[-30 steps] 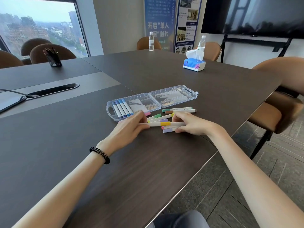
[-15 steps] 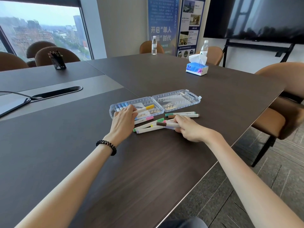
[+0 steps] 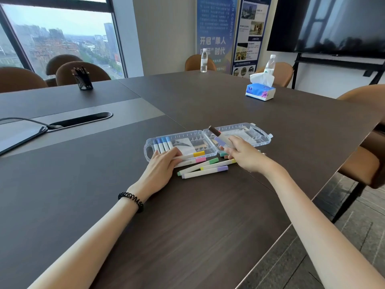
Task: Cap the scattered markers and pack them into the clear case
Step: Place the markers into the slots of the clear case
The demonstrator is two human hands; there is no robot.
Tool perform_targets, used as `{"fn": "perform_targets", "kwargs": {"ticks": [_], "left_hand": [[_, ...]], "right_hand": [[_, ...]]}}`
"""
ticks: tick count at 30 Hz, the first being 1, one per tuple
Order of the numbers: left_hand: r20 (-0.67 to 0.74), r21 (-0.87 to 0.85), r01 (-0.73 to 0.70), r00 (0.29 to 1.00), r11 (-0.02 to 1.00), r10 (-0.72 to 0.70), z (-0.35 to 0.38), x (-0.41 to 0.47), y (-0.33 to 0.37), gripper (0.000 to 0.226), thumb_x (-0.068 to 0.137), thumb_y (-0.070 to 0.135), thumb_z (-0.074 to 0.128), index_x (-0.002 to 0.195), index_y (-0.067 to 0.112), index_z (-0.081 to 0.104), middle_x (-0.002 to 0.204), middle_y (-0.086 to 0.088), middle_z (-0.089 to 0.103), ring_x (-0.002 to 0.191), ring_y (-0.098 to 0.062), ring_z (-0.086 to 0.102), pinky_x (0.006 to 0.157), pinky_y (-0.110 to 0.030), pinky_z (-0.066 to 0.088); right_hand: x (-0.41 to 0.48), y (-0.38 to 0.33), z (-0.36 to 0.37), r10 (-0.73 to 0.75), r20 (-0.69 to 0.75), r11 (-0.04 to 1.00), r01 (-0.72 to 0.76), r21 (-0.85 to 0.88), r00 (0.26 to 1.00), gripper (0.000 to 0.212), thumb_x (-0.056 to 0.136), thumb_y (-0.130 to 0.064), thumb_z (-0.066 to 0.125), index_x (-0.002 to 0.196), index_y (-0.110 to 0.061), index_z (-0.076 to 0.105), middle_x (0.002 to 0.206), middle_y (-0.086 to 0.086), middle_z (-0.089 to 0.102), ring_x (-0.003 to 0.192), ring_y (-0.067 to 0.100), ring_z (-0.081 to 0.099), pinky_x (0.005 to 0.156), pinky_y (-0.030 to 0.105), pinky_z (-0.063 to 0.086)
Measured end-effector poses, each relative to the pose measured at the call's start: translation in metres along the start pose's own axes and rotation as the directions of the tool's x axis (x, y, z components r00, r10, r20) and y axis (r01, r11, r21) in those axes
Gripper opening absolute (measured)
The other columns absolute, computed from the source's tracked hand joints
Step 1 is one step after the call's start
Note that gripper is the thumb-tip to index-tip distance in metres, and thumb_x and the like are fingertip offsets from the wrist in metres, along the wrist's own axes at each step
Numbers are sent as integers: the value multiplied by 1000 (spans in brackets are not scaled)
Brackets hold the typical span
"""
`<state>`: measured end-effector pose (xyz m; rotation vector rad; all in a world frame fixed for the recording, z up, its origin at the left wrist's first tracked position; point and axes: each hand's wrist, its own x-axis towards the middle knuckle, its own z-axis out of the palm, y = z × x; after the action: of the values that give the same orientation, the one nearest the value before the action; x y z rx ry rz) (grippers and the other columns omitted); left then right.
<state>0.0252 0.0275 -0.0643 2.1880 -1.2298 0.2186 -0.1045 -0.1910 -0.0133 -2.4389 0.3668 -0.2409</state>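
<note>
Dark wood-grain conference table [image 3: 187, 215], wide city window [image 3: 62, 38] on the left, blue printed banner [image 3: 214, 32] at the back, black wall screen [image 3: 333, 24] on the right. One black pen cup [image 3: 84, 81] sits by the table's far left edge. Two clear water bottles [image 3: 204, 60] stand at the far edge, and one blue tissue box [image 3: 260, 92] sits toward the far right corner.

The open clear plastic case [image 3: 208, 135] lies flat near the table's right edge, with four blue-capped markers [image 3: 162, 143] lined up in its left half. The left hand [image 3: 164, 165] pinches the white barrel of one yellow-capped marker [image 3: 192, 155] – half a second ago that marker angled up over the case, and now it lies low along the case's near edge. One pink-capped marker [image 3: 194, 161] lies just beside it.

Three loose markers rest on the table between the hands: green-capped [image 3: 200, 166], yellow-ended [image 3: 218, 164] and lilac-capped [image 3: 206, 172].

The right hand [image 3: 243, 155] was down on the table and has come up. It now grips one brown-capped marker [image 3: 215, 132] above the case's right half, with a lilac piece caught in the same grasp. More caps peek out behind that hand – I cannot count them.
</note>
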Motion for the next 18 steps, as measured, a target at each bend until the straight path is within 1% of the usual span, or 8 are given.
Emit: {"fn": "perform_targets", "kwargs": {"ticks": [3,5,7,9,11,14,16,18], "left_hand": [[40,-47,74,997,996,-72,-1,2,-7,18,103,31,38,100,22,52,88,3,63,82,-21,48,78,-29,37],[28,-102,141,990,985,-139,-4,6,-7,15,102,30,41,100,23,54,89,3,63,84,-23,53,74,-35,43],[-64,-84,213,974,973,-219,-8,12,-7,16,101,29,45,99,20,58,88,4,62,81,-22,55,70,-37,44],[-208,28,300,935,953,-288,-11,18,-10,19,98,30,49,97,17,63,93,2,60,88,-22,54,73,-36,41],[-317,161,368,898,916,-305,-12,24,-17,24,96,32,51,97,15,67,97,-2,59,93,-23,51,72,-32,37],[-374,259,380,887,888,-270,-11,32,-23,27,96,31,50,96,12,69,89,-4,61,80,-20,50,64,-30,33],[-341,314,358,907,879,-247,-10,35,-22,24,95,30,50,94,13,67,83,-1,63,71,-16,49,60,-29,33],[-291,331,365,917,870,-274,-8,38,-21,21,93,30,49,89,15,64,74,1,63,63,-18,54,57,-29,36]], "right_hand": [[8,-4,6,13,-5,998,-13,55,1000,20,102,-18,39,117,-7,46,109,7,57,81,15,56,80,34,46],[15,-8,10,11,-27,995,-8,100,1000,16,102,-17,38,112,-9,46,97,5,60,73,12,55,73,29,46],[25,-12,14,-3,-69,992,11,126,998,13,102,-20,38,108,-11,46,86,2,60,67,11,56,67,27,46],[35,-18,17,-14,-105,988,30,150,994,14,103,-23,38,107,-12,47,80,1,59,64,13,55,63,26,46],[47,-21,20,-16,-128,986,37,163,992,16,103,-24,39,106,-11,48,78,2,57,62,14,54,58,24,43],[65,-23,28,0,-169,981,33,193,986,18,102,-25,42,106,-10,52,79,2,58,63,12,54,56,20,41],[77,-25,33,7,-186,979,31,200,982,18,101,-24,45,107,-9,55,81,3,59,63,10,55,54,18,40],[89,-26,38,20,-176,977,18,211,984,20,100,-24,47,107,-7,56,80,4,61,60,11,56,52,18,40]]}}
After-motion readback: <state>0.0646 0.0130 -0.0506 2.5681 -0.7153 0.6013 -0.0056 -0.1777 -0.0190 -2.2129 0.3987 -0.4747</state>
